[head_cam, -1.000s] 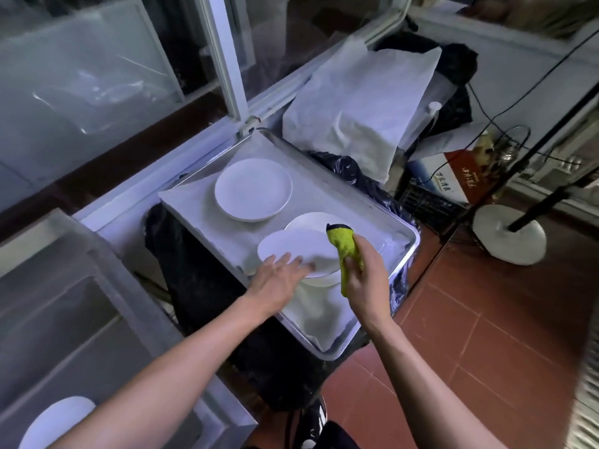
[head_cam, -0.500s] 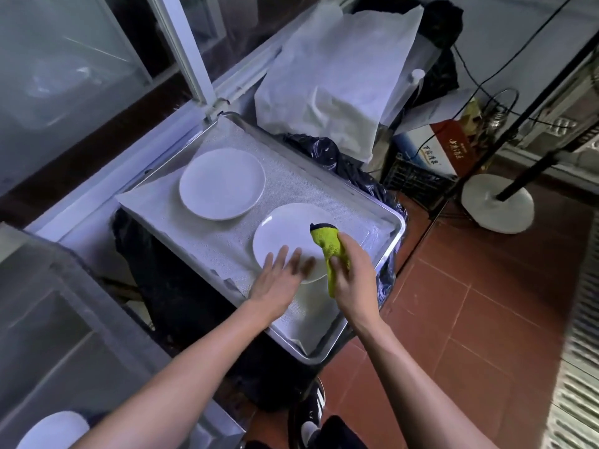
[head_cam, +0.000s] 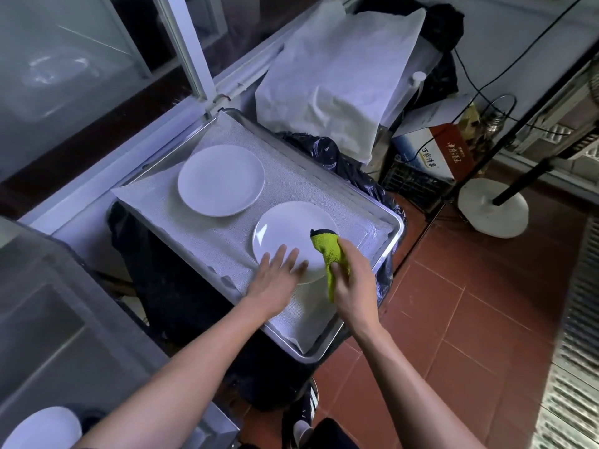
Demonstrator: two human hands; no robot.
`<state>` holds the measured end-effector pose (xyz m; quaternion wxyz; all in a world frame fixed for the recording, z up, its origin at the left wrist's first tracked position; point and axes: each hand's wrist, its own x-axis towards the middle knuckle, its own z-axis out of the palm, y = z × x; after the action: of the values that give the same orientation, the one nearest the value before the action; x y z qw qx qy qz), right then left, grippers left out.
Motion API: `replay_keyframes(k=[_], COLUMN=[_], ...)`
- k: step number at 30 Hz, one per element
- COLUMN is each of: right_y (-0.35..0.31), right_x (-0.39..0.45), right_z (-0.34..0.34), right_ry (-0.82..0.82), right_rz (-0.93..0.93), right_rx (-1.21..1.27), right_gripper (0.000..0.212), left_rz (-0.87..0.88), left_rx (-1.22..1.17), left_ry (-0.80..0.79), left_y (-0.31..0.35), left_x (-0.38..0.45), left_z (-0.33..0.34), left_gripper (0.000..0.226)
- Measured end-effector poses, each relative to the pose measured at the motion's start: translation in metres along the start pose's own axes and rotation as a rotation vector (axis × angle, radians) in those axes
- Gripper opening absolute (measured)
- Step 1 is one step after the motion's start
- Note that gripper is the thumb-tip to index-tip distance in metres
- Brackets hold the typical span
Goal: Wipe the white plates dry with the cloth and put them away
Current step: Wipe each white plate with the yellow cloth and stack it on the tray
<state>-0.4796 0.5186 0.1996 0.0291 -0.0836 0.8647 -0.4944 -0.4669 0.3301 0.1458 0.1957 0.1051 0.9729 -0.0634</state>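
Inspection of the wiping station, head view. My left hand (head_cam: 275,280) lies flat with fingers straight and spread, fingertips (head_cam: 293,256) on the near rim of the near plate (head_cam: 288,234). It presses rather than grips. My right hand (head_cam: 353,280) is curled round the yellow-green cloth (head_cam: 329,257), whose dark-edged upper end stands over the plate's right side; I cannot tell whether the cloth touches the plate there.

The near plate sits on the lined metal tray (head_cam: 393,234), towards its right corner. The far plate (head_cam: 221,180) lies on the same tray, up and to the left, just beside the near one but apart from it. A third white plate (head_cam: 42,427) shows at the lower left, inside what looks like a cabinet or bin; I judge that to be the storage place.

Governing relation: the near plate lies directly ahead of both hands, the left at its near edge, the right at its right edge. Being round, it offers no long axis. The left hand is nearer to lifting it; the right is placed to wipe. In my judgement, wiping of this plate has not been completed, and the far plate is untouched.
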Motion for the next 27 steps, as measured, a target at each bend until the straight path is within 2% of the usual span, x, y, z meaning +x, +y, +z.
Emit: replay_keyframes(k=[4,7,11,14,18,22,27], right_y=[-0.009,-0.023,-0.049,-0.071,-0.108,-0.146,-0.178], right_x=[0.000,-0.001,-0.005,-0.010,-0.027,-0.056,-0.115], right_z=[0.003,0.012,0.036,0.060,0.107,0.166,0.250], right_ry=[-0.021,-0.034,-0.075,-0.104,-0.198,-0.372,-0.480], right_rz=[-0.066,-0.063,-0.130,-0.203,-0.308,-0.467,-0.508], right_rx=[0.013,0.008,0.026,0.053,0.017,0.056,-0.026], right_gripper=[0.039,0.038,0.040,0.049,0.048,0.051,0.046], left_rz=[-0.014,-0.045,-0.103,-0.162,-0.304,-0.476,-0.672], left_rx=[-0.079,-0.101,-0.123,-0.171,-0.334,-0.456,-0.547], left_ry=[0.032,0.065,0.147,0.235,0.352,0.382,0.394], left_y=[0.000,-0.005,-0.025,-0.044,-0.079,-0.112,-0.147], left_x=[-0.016,-0.037,-0.070,-0.102,-0.165,-0.237,-0.340], left_z=[-0.017,-0.026,-0.019,-0.008,0.015,0.047,0.102], left_gripper=[0.038,0.026,0.029,0.032,0.041,0.047,0.039])
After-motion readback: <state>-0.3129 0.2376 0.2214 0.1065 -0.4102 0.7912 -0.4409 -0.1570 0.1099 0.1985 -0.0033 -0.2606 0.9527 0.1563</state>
